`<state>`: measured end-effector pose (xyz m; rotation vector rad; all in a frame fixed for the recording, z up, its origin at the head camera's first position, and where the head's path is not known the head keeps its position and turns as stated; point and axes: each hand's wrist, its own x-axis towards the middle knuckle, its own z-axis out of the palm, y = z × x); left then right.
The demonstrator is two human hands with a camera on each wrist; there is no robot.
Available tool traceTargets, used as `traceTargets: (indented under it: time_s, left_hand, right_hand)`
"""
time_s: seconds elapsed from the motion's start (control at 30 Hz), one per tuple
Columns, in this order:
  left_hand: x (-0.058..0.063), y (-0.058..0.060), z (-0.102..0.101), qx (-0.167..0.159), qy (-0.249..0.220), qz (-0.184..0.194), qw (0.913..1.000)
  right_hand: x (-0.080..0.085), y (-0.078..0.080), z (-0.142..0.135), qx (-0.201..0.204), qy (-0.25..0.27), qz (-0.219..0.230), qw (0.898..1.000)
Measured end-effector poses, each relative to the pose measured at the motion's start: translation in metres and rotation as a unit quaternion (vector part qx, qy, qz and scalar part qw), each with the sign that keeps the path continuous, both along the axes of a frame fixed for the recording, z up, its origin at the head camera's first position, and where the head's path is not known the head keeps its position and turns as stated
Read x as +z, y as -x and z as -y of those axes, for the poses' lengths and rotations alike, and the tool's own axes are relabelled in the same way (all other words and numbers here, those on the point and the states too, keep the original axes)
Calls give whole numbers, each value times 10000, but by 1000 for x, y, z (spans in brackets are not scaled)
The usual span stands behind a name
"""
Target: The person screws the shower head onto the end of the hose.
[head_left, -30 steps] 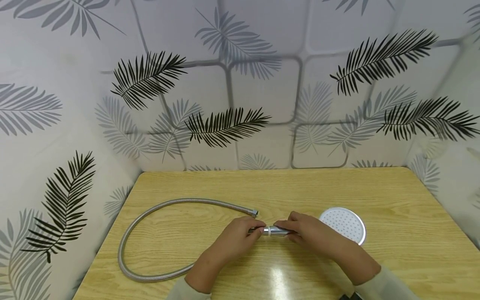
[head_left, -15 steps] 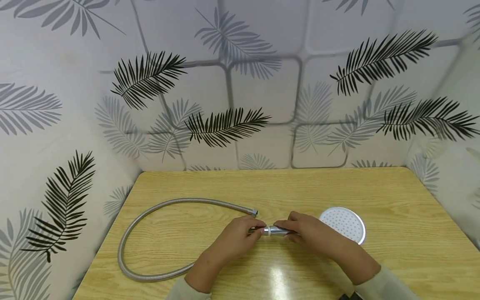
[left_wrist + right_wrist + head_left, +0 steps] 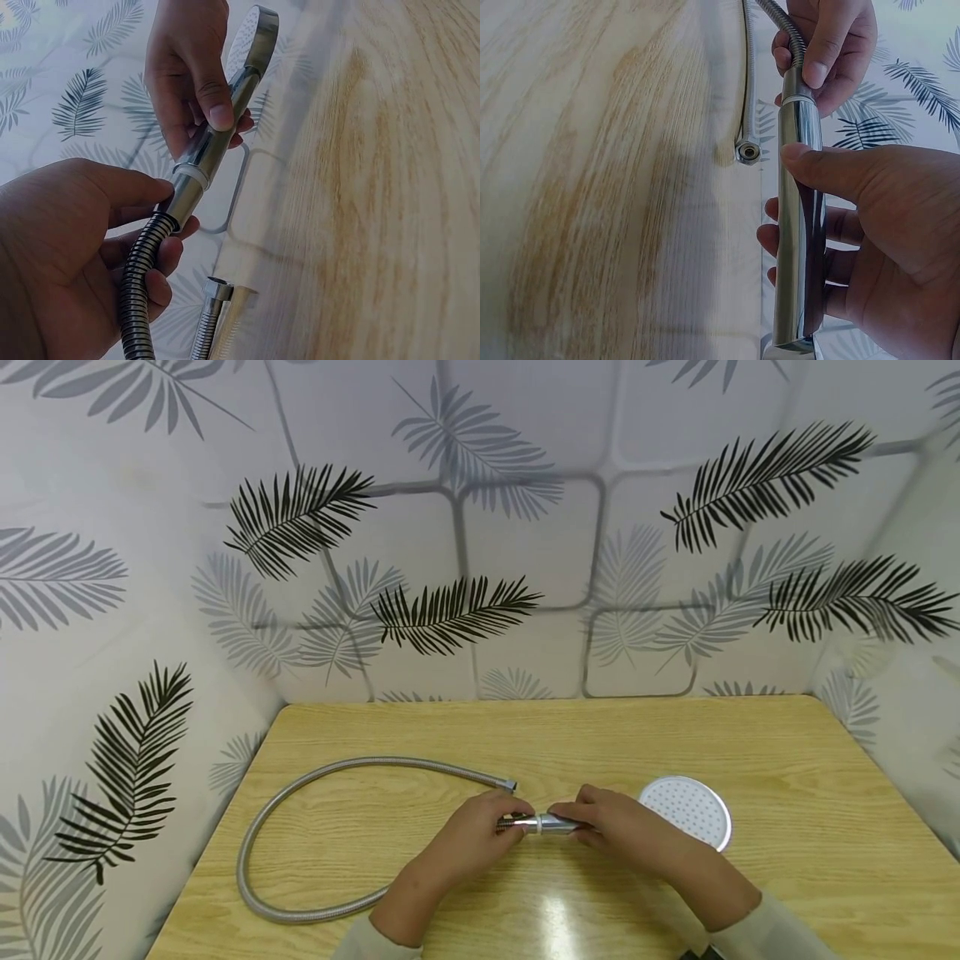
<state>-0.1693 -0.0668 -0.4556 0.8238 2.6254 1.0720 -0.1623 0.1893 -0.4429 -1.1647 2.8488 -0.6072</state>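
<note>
My left hand (image 3: 472,831) pinches the metal sleeve (image 3: 185,204) on one end of the hose (image 3: 135,292), while my right hand (image 3: 626,831) grips the shower handle (image 3: 793,240); sleeve and handle meet nearly in line between my hands, a pale ring (image 3: 192,175) at the joint. I can't see any threads inside. Should the sleeve tilt, I'd expect it to seat crooked or squeeze the ring unevenly. Smooth chrome could turn under my fingers, and the bent hose may twist back against the joint.

No readable text, label, brand, number or sign on anything in any view.
</note>
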Motion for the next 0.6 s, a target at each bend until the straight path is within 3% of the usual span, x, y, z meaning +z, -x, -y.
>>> traceTargets:
  time_s: [0.6]
  left_hand:
    - [1,-4,2,75,-110,118,9998]
  right_hand:
    - [2,-1,1,-82,-27,156,9998]
